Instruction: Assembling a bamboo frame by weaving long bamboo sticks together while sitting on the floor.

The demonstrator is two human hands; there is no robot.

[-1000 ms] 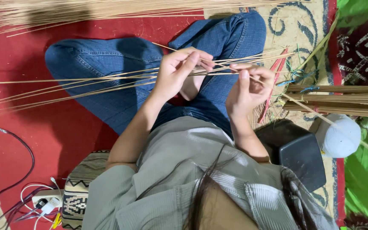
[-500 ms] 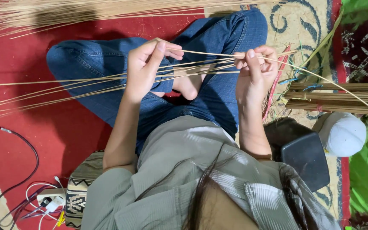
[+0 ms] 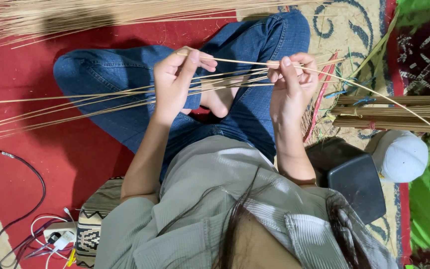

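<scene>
Two hands are on the same thin stick (image 3: pixel 240 62) here, so neither is really "nearer". The left hand (image 3: pixel 175 82) pinches one end of it between thumb and fingers, and the right hand (image 3: pixel 292 82) has its fingers curled shut around it further along. The stick runs almost level across the frame, left to right, sitting a bit above the lap, and past the right hand it carries on as a long tail sloping down toward the white cap (image 3: pixel 399 157).

Just under that single stick there's a loose fan of more sticks (image 3: pixel 75 102), same direction, lying over the jeans (image 3: pixel 115 74). Their long ends trail off to the left edge over the red rug (image 3: pixel 36 159), and they bunch together near the right hand. I can't tell whether the right hand grips that bunch too or only rests on it, because the fingers hide that bit. So the lifted stick is apart from the fan at the left hand and nearly touching it at the right.

Other stuff around: a big pile of the same sticks (image 3: pixel 75 20) along the top edge, a tied bundle of thicker sticks (image 3: pixel 394 112) on the right, and a black box (image 3: pixel 354 182) beside the right elbow. There's also a power strip with cables (image 3: pixel 55 234) at lower left. Nothing sits between the two hands except the sticks themselves.
</scene>
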